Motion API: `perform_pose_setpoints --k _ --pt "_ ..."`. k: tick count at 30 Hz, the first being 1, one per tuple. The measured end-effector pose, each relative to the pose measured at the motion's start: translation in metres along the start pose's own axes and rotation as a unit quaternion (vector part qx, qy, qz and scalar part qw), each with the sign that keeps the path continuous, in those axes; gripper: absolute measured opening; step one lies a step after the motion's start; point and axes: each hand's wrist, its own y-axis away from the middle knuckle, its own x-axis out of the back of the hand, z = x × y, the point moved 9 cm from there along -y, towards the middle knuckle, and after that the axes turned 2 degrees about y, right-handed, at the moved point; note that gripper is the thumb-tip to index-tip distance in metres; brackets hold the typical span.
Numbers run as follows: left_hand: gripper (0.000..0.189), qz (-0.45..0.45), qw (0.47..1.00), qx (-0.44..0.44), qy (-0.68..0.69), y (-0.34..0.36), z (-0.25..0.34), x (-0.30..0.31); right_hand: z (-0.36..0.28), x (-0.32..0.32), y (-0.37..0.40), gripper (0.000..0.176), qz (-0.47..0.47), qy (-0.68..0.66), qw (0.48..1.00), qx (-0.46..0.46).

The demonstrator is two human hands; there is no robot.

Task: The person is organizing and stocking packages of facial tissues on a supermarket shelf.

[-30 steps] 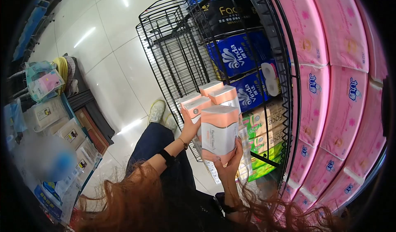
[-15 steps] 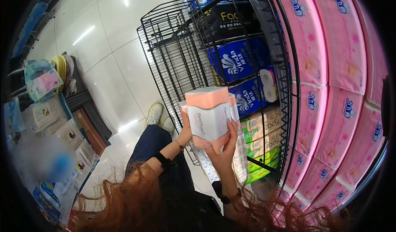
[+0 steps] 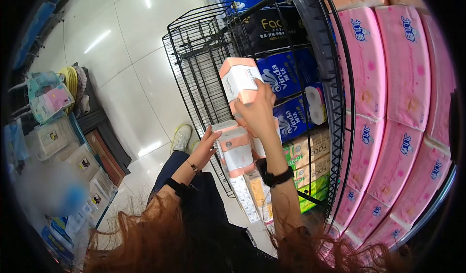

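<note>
My right hand [image 3: 256, 110] grips a white and peach tissue pack [image 3: 241, 82] by its near end and right side. The pack is tilted over the black wire rack, beside the blue Vinda packs [image 3: 279, 74]. Nearer to me, my left hand [image 3: 206, 149] touches the left side of another white and peach pack [image 3: 235, 151], its fingers bent along the edge. Part of a further peach pack shows behind my right wrist. Each wrist has a black band.
A black wire basket rack [image 3: 199, 54] stands in front. Pink tissue packs [image 3: 361, 64] are stacked at the right behind a black wire frame. Green packs [image 3: 310, 195] lie low beside the rack. At the left is a shelf with packaged goods [image 3: 77, 156]. My shoe [image 3: 181, 138] is on the tiled floor.
My right hand has moved forward with one pack, away from the others. My left hand has shifted slightly down and left, to the side of a nearer pack. The pink packs appear lower.
</note>
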Motion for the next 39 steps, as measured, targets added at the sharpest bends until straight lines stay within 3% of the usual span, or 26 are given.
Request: perform_pose_setpoints --k 2,4,5,7,11,13,14,16,17,20,24,27,30,32,35,37,39 --pt "0.08 -0.016 1.0 0.005 0.005 0.002 0.004 0.006 0.013 -0.022 -0.009 0.079 -0.007 0.017 1.0 -0.003" --pt "0.074 -0.032 0.999 0.007 0.014 0.006 0.01 0.009 0.023 -0.044 -0.014 0.089 -0.053 0.211 0.976 0.0" --pt "0.068 -0.037 0.999 -0.003 0.032 0.01 0.016 0.01 0.024 -0.044 -0.015 0.089 -0.054 0.211 0.976 0.001" --pt "0.059 -0.011 0.998 -0.02 0.06 0.012 0.022 0.021 0.05 -0.066 -0.003 0.092 -0.218 0.234 0.942 -0.105" --pt "0.057 0.008 0.999 -0.012 0.03 0.011 0.024 0.047 0.041 -0.073 -0.007 0.096 -0.213 0.293 0.927 -0.098" --pt "0.054 0.024 0.999 -0.012 0.02 0.012 0.027 0.061 0.007 -0.064 -0.021 0.092 -0.077 0.309 0.947 0.03" --pt "0.054 0.023 0.999 -0.011 0.019 0.013 0.031 0.063 0.015 -0.076 -0.024 0.092 -0.076 0.309 0.948 0.028" --pt "0.05 0.064 0.998 -0.018 0.015 0.017 0.037 0.075 0.006 -0.097 -0.028 0.081 -0.063 0.326 0.936 0.121" --pt "0.05 0.056 0.998 -0.03 0.007 0.018 0.041 0.075 0.008 -0.097 -0.03 0.07 -0.048 0.326 0.938 0.109" --pt "0.053 0.04 0.996 -0.033 0.074 0.02 0.046 0.079 0.011 -0.096 -0.026 0.063 -0.087 0.357 0.926 0.088" --pt "0.056 0.048 0.995 -0.037 0.077 0.017 0.046 0.082 0.013 -0.092 -0.024 0.06 -0.056 0.336 0.937 0.082" --pt "0.054 0.041 0.997 -0.031 0.062 0.018 0.042 0.079 0.017 -0.099 -0.022 0.065 -0.095 0.352 0.929 0.061" --pt "0.052 0.045 0.998 -0.009 0.049 0.02 0.038 0.077 0.011 -0.092 -0.013 0.076 -0.046 0.338 0.939 0.046" --pt "0.049 0.047 0.998 -0.009 0.046 0.018 0.034 0.083 -0.007 -0.087 -0.001 0.097 -0.078 0.218 0.971 0.058" --pt "0.047 0.051 0.998 -0.017 0.019 0.02 0.035 0.089 -0.046 -0.072 0.03 0.068 -0.223 0.086 0.969 0.066" --pt "0.045 0.047 0.999 -0.024 -0.002 0.024 0.04 0.087 -0.069 -0.055 0.06 0.061 -0.281 -0.006 0.956 0.086" --pt "0.044 0.043 0.998 -0.035 -0.022 0.031 0.047 0.084 -0.084 -0.022 0.09 0.057 -0.201 -0.046 0.97 0.132"
